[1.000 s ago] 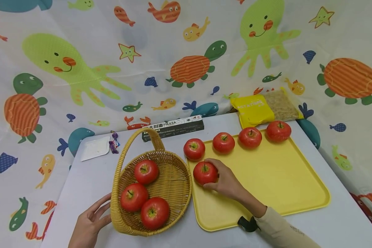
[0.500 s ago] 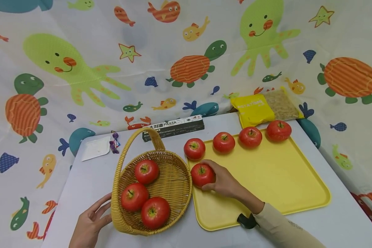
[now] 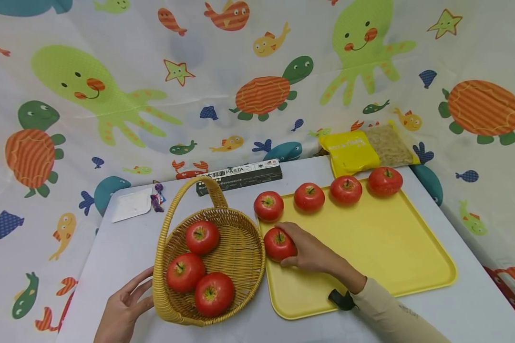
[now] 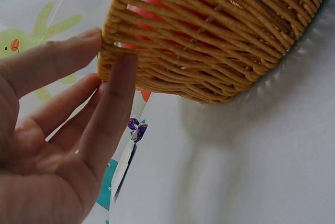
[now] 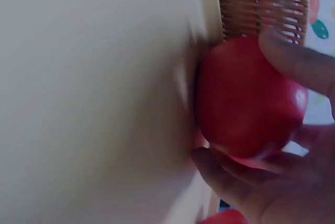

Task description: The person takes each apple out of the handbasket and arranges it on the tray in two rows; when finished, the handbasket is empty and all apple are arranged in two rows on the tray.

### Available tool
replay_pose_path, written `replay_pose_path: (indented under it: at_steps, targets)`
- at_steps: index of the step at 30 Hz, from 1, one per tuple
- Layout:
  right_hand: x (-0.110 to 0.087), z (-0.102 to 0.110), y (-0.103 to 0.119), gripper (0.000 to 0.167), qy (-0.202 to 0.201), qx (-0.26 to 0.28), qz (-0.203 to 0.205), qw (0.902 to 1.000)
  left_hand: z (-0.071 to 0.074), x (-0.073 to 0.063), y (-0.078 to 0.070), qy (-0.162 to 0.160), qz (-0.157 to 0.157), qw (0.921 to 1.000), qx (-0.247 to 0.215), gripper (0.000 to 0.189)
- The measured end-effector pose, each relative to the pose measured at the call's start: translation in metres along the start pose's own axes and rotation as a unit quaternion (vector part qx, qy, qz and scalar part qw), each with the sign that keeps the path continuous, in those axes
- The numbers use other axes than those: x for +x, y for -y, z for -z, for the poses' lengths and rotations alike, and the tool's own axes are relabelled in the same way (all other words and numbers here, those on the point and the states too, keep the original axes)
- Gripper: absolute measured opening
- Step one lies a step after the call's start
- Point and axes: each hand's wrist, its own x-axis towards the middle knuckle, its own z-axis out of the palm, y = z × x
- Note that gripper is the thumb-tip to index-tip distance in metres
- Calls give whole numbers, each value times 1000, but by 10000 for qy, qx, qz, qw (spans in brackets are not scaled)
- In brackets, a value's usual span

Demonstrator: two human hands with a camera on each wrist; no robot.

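Observation:
My right hand [image 3: 311, 250] holds a red apple [image 3: 279, 244] by its sides at the left edge of the yellow tray [image 3: 369, 238]. In the right wrist view, the thumb and fingers curve round this apple [image 5: 248, 98], low over the tray surface and beside the basket. My left hand [image 3: 124, 307] touches the left side of the wicker basket [image 3: 240, 247] with fairly straight fingers. The left wrist view shows its fingertips [image 4: 123, 69] against the basket's woven side [image 4: 209, 51]. Inside the basket lie three apples [image 3: 211, 294], with its tall handle arching over the left.
Several more apples [image 3: 310, 197] form a row along the tray's far edge. Behind them are a yellow pasta bag [image 3: 354, 152] and a dark pasta box [image 3: 240, 179]. A white packet [image 3: 131, 205] and purple-wrapped candies [image 3: 158, 197] lie at the back left.
My right hand has moved slightly left and toward me with the apple, which now sits closer to the basket's rim. The left hand and the basket have not visibly moved.

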Motion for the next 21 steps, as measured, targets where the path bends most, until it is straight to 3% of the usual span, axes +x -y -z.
replay_pose_path:
  at_steps: [6,11,15,21]
  targets:
    - [5,24,17,95,237,-387,144,9989,1,1,0,15,-25,10000,-31,88]
    - [22,39,54,90,342,-571,923,9935,2,0,1,6,-103,9999,-105,89]
    - [41,28,83,88,968,-945,1676,9765,2,0,2,9,-208,9995,-220,88]
    - [64,-10,101,87,2235,-1314,2223,9399,0,1,1,-5,-225,9994,-248,87]
